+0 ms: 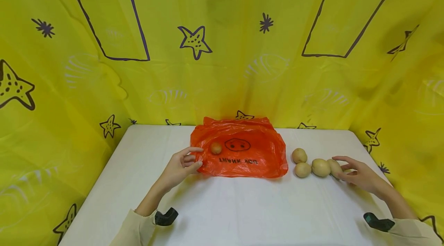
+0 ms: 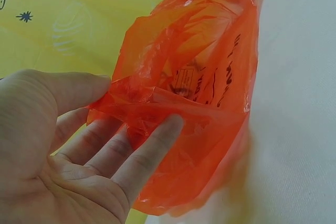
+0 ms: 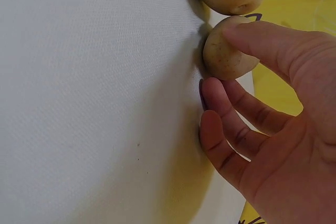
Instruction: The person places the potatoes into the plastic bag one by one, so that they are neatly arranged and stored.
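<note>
A red plastic bag [image 1: 256,149] with a pig snout and "THANK YOU" printed on it lies spread on the table, its mouth gaping in the left wrist view. One potato [image 1: 216,148] shows at the bag's left part. My left hand [image 1: 182,167] pinches the bag's left edge [image 2: 152,100] between thumb and fingers. To the right, my right hand [image 1: 357,172] holds the outermost potato [image 3: 226,51], thumb over it and curled fingers at its side. That potato sits against another potato [image 1: 320,167], close over the table.
Two more potatoes [image 1: 303,169] lie between the bag and the right hand's potato. The white table [image 1: 236,207] ends at yellow curtains [image 1: 229,84] printed with starfish, at the back and both sides. Dark wrist devices [image 1: 166,217] sit at the sleeves.
</note>
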{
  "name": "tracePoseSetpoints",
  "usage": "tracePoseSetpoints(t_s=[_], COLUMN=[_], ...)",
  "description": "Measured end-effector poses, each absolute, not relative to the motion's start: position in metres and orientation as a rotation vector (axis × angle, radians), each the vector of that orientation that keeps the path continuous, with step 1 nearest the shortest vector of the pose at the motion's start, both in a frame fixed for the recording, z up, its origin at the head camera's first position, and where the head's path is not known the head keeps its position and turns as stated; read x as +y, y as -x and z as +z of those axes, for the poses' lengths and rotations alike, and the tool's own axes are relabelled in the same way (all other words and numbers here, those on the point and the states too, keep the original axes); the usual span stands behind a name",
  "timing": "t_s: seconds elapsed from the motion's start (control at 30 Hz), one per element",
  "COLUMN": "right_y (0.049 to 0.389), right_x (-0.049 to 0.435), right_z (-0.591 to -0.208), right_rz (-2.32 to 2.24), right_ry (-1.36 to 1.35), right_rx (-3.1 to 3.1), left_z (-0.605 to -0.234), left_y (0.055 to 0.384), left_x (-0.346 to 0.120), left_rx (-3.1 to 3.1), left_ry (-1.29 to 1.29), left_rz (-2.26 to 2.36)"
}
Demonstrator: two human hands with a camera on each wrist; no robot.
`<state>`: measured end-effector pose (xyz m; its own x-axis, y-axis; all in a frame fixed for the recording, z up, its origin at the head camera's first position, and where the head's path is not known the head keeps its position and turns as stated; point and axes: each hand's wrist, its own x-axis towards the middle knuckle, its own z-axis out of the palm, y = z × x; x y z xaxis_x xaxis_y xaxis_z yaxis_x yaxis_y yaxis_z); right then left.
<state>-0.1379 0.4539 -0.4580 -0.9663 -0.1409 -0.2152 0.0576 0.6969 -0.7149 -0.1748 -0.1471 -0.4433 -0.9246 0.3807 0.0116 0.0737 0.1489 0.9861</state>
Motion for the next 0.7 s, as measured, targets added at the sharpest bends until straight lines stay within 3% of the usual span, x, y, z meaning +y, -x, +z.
tracePoseSetpoints(t_s=[0.7], right_y=[0.1421], right_x=[0.4549], right_z=[-0.4558], right_rz=[-1.046], right_ry=[0.118], right_rx=[2.705], left_z=[-0.4419], left_y=[0.1737], left_x=[-0.1452], left_rx=[2.185], left_ry=[-0.448], left_rz=[1.851])
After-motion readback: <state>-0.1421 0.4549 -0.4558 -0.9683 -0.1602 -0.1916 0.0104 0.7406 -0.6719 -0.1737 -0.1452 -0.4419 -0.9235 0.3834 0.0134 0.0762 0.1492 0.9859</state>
